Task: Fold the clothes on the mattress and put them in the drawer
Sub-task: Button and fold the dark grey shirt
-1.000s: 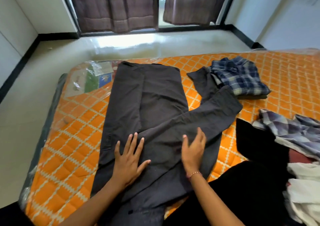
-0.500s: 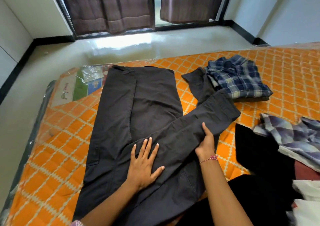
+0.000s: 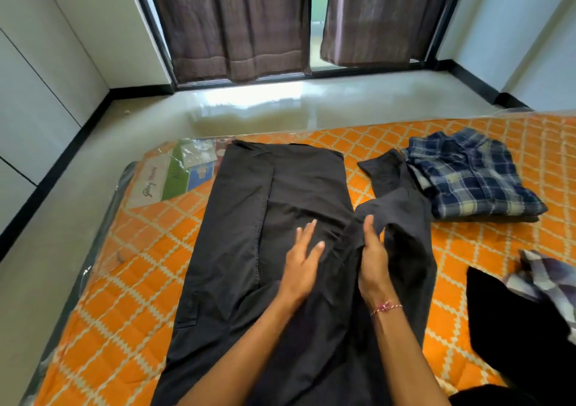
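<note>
Dark grey trousers [image 3: 237, 237] lie spread along the orange quilted mattress [image 3: 131, 281], one leg bent off to the right. My left hand [image 3: 304, 260] lies flat with straight fingers on the middle of the trousers. Just beside it, my right hand [image 3: 372, 249] grips a raised fold of the bent leg, thumb up and fingers hidden under the cloth. A folded blue plaid shirt [image 3: 470, 175] sits at the back right of the mattress. No drawer is in view.
A black garment [image 3: 511, 318] and a crumpled grey-purple plaid garment [image 3: 548, 281] lie at the right edge. A printed label [image 3: 174, 175] shows under the mattress's plastic wrap at the back left. Bare floor [image 3: 280, 115] runs to a curtained window.
Both hands have moved farther up the trousers. My right hand has gone from lying flat to gripping the bent leg and lifting its fold toward the middle. The view has tilted up.
</note>
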